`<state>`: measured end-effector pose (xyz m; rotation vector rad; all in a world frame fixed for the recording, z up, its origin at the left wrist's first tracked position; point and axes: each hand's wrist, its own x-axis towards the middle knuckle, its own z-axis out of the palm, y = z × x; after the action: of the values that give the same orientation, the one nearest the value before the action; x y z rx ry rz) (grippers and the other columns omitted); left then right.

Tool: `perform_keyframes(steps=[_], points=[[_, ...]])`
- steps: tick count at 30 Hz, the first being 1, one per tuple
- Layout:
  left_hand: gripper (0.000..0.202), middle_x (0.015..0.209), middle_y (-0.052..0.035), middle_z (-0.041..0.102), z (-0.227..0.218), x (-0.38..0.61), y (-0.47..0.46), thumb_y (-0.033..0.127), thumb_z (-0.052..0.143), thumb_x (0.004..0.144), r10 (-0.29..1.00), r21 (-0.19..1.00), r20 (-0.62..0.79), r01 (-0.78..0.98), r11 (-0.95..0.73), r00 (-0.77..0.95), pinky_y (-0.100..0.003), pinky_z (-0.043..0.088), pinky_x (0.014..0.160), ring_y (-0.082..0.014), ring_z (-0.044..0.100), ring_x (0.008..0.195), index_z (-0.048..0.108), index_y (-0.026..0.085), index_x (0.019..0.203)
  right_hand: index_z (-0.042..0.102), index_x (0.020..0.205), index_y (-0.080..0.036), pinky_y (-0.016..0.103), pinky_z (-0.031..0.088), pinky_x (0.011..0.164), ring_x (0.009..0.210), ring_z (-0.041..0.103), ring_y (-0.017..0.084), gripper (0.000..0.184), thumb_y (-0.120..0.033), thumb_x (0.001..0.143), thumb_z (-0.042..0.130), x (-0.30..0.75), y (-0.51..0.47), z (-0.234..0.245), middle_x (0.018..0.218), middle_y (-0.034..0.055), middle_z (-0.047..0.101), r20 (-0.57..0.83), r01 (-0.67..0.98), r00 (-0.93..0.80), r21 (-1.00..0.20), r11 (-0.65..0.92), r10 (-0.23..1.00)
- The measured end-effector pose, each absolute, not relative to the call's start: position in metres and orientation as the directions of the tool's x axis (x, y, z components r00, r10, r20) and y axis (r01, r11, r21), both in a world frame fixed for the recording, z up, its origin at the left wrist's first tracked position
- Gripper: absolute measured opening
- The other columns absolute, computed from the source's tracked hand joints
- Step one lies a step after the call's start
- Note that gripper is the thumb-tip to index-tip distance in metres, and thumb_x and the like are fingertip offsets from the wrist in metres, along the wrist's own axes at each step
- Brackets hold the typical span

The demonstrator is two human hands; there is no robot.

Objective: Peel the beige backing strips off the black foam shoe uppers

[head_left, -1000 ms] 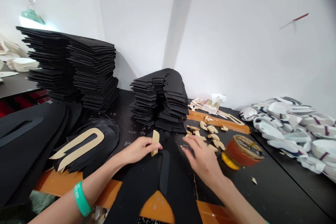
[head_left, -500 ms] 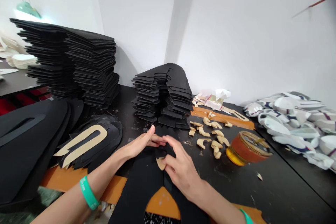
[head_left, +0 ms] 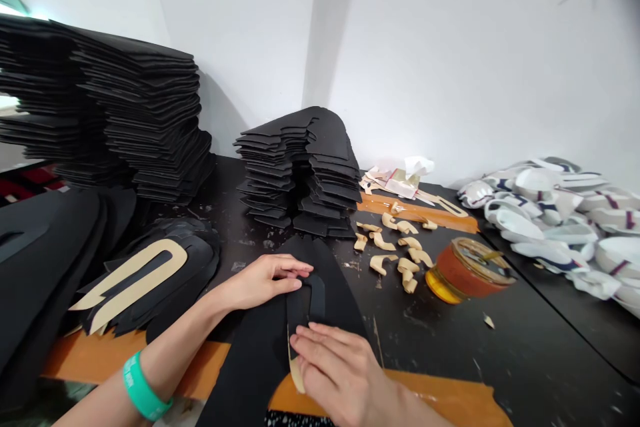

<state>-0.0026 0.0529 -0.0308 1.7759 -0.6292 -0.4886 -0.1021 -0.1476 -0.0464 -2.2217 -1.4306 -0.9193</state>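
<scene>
A large black sheet piece with an arched end lies in front of me. On it rests a narrower dark U-shaped strip, with a tan edge showing at its near end. My left hand is open, its fingers stretched over the curved top of the strip, thumb apart. My right hand lies with extended fingers flat on the near part of the strip, beside the tan edge. It covers part of the strip.
Black sheets stand in a tall stack at left and a lower arched stack ahead. A tan U-shaped piece tops a dark pile. Curled tan strips, an amber tape roll and white curved pieces are at right.
My right hand has come toward me and flattened along the strip. My left hand has turned palm down over its top. The tan tab between my hands no longer shows there.
</scene>
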Motion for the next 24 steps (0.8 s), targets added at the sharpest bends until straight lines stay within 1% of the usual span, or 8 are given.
perform_keyframes(steps=[3, 6, 12, 15, 20, 22, 24], points=[[0.035, 0.114, -0.0053, 0.063, -0.029, -0.003, 0.053, 0.028, 0.062, 0.084, -0.640, 0.944, 0.000, -0.211, -0.253, 0.769, -0.029, 0.048, 0.096, -0.0161, 0.062, 0.105, 0.064, 0.022, 0.119, 0.065, 0.080, -0.012, 0.030, 0.054, 0.097, 0.096, 0.068, 0.017, 0.012, -0.006, 0.084, 0.056, -0.102, -0.147, -0.047, 0.101, 0.0067, 0.073, 0.667, 0.904, 0.275, 0.067, -0.423, 0.693], [0.036, 0.119, -0.0040, 0.061, -0.028, -0.004, 0.053, 0.024, 0.062, 0.084, -0.647, 0.923, 0.007, -0.253, -0.288, 0.762, -0.029, 0.047, 0.099, -0.0158, 0.060, 0.109, 0.063, 0.024, 0.121, 0.065, 0.078, -0.012, 0.029, 0.054, 0.096, 0.095, 0.068, 0.016, 0.012, -0.006, 0.084, 0.056, -0.101, -0.146, -0.044, 0.099, 0.0056, 0.073, 0.662, 0.907, 0.271, 0.068, -0.416, 0.698], [0.040, 0.122, -0.0023, 0.059, -0.027, -0.006, 0.053, 0.022, 0.063, 0.083, -0.660, 0.888, 0.018, -0.316, -0.334, 0.751, -0.029, 0.047, 0.100, -0.0153, 0.058, 0.112, 0.061, 0.027, 0.123, 0.065, 0.078, -0.013, 0.029, 0.053, 0.096, 0.093, 0.068, 0.016, 0.011, -0.007, 0.083, 0.057, -0.100, -0.146, -0.043, 0.097, 0.0045, 0.073, 0.636, 0.907, 0.290, 0.057, -0.418, 0.715], [0.043, 0.122, -0.0018, 0.059, -0.025, -0.010, 0.052, 0.024, 0.067, 0.081, -0.661, 0.847, 0.032, -0.372, -0.381, 0.750, -0.030, 0.047, 0.099, -0.0158, 0.057, 0.110, 0.060, 0.028, 0.123, 0.065, 0.080, -0.013, 0.029, 0.053, 0.097, 0.094, 0.068, 0.016, 0.011, -0.008, 0.084, 0.056, -0.099, -0.147, -0.044, 0.097, 0.0044, 0.072, 0.616, 0.909, 0.297, 0.052, -0.413, 0.730], [0.054, 0.125, -0.0002, 0.058, -0.022, -0.014, 0.054, 0.033, 0.075, 0.075, -0.683, 0.731, 0.055, -0.495, -0.469, 0.728, -0.034, 0.040, 0.103, -0.0190, 0.051, 0.118, 0.057, 0.034, 0.125, 0.066, 0.080, -0.013, 0.030, 0.054, 0.096, 0.094, 0.068, 0.017, 0.014, -0.008, 0.086, 0.054, -0.101, -0.148, -0.040, 0.098, 0.0052, 0.073, 0.614, 0.907, 0.276, 0.088, -0.412, 0.739], [0.053, 0.126, -0.0001, 0.057, -0.022, -0.015, 0.054, 0.035, 0.075, 0.075, -0.693, 0.722, 0.053, -0.507, -0.471, 0.719, -0.034, 0.040, 0.103, -0.0189, 0.050, 0.118, 0.057, 0.034, 0.126, 0.066, 0.079, -0.013, 0.031, 0.054, 0.095, 0.096, 0.069, 0.018, 0.016, -0.009, 0.086, 0.053, -0.104, -0.148, -0.040, 0.099, 0.0068, 0.073, 0.618, 0.906, 0.265, 0.103, -0.411, 0.740], [0.053, 0.126, -0.0002, 0.057, -0.022, -0.014, 0.054, 0.036, 0.074, 0.076, -0.698, 0.723, 0.055, -0.511, -0.465, 0.714, -0.034, 0.039, 0.103, -0.0186, 0.050, 0.117, 0.057, 0.034, 0.125, 0.065, 0.077, -0.014, 0.030, 0.054, 0.095, 0.097, 0.069, 0.018, 0.017, -0.008, 0.086, 0.052, -0.108, -0.148, -0.044, 0.098, 0.0062, 0.074, 0.644, 0.901, 0.271, 0.091, -0.424, 0.715]])
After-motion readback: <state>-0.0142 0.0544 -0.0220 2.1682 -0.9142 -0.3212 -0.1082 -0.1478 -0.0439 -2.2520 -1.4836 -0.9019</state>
